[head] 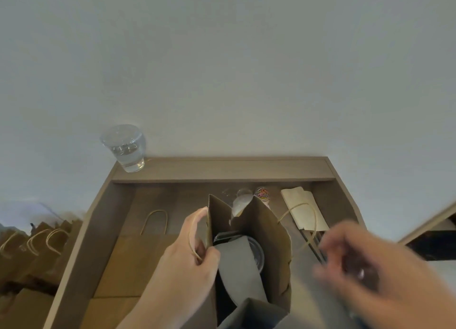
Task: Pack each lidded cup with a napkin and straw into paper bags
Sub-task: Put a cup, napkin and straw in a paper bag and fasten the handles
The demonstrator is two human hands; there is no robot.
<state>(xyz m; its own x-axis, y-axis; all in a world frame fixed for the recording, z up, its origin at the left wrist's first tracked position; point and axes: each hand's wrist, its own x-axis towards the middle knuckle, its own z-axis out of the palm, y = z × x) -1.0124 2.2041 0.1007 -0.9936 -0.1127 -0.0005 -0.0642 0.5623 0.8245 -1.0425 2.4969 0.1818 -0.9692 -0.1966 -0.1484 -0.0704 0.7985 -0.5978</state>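
Note:
An open brown paper bag (265,226) stands in the middle of the desk. Inside it I see a lidded cup (257,253) and a grey napkin (237,267) draped over the cup. My left hand (190,257) grips the bag's left rim, with the twine handle looped over its fingers. My right hand (352,267) is blurred to the right of the bag, fingers curled right at some dark straws (312,242) lying on the desk. The blur hides whether it holds one.
Flat paper bags (133,262) lie left of the open one. Cream napkins (304,209), a jar of coloured clips (262,194) and a clear cup (243,199) sit at the back. A water glass (125,148) stands on the ledge. Several upright bags (37,244) stand on the floor at left.

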